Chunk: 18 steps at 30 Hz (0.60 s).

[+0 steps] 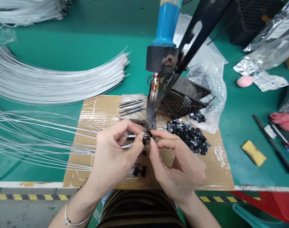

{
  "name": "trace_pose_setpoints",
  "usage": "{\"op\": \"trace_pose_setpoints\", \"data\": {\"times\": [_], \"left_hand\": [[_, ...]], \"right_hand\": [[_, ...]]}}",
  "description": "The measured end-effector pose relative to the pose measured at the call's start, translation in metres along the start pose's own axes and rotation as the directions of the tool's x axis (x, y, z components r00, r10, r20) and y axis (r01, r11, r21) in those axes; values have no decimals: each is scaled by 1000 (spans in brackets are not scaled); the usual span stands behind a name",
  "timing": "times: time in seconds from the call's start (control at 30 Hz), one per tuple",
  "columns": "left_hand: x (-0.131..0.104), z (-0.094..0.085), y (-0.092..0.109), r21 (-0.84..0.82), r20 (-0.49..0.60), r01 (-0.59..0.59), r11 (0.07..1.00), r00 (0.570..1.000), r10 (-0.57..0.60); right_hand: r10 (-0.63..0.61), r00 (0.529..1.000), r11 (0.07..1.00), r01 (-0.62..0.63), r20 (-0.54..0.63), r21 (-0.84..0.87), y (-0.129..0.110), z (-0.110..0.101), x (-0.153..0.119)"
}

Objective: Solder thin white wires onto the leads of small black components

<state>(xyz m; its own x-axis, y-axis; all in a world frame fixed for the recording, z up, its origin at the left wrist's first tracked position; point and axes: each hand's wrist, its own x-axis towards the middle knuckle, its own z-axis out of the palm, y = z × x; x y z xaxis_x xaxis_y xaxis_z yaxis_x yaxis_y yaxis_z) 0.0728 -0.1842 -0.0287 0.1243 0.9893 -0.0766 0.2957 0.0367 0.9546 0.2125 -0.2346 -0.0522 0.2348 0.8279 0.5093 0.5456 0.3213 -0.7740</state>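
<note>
Two hands, one iron: burn hazard

Left hand [116, 155], closed on thin white wires [132, 136] beneath blue-handled soldering iron [167, 23]; right hand [184, 167], pinching fine silvery strand [168, 172]. Slip could scorch fingertips. Beyond: small black connectors [194, 136], scatterable by a knock.

I can't read any word, brand or number from here. At the upper right of the frame, I can see a pale label [281, 29] on a silvery bag [260, 52], but its print is too small and blurred for me to make out. Below it, toward the right edge, a crumpled white packet [269, 81] carries faint bluish printing that I can't decipher either. The only marking I get clearly is the wordless yellow-and-black warning striping [31, 197], running along the floor at the lower left and showing again at the lower right.
</note>
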Motion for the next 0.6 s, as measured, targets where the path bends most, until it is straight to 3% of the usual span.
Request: {"op": "trace_pose_setpoints", "data": {"times": [0.6], "left_hand": [[0, 1, -1, -15, 3, -12, 1000, 1000, 12]], "right_hand": [[0, 1000, 1000, 0, -12, 6, 2, 1, -1]]}}
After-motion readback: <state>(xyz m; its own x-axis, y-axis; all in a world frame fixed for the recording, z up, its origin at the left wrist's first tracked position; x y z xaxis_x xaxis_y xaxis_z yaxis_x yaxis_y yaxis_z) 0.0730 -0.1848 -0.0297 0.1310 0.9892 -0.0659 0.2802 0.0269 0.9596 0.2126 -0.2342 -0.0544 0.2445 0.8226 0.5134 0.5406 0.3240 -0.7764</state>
